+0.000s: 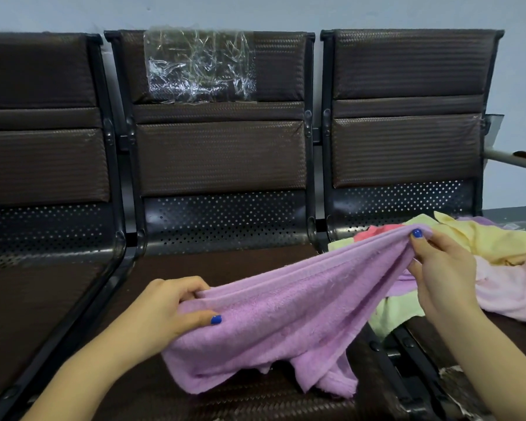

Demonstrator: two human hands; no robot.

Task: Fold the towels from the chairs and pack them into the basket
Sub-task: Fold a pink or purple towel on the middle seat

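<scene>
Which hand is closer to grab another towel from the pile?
The right hand. It grips the purple towel right beside the towel pile on the right chair, while the left hand holds the other end over the middle chair.

A lilac towel (286, 311) spans both grips; beyond the right grip lie yellow, pink, pale-green and perhaps coral towels (498, 262) on woven-brown chairs (222, 156).

A crinkled clear plastic sheet (199, 66) sits top centre; a pale wall (255, 10) fills the frame's upper edge.
</scene>
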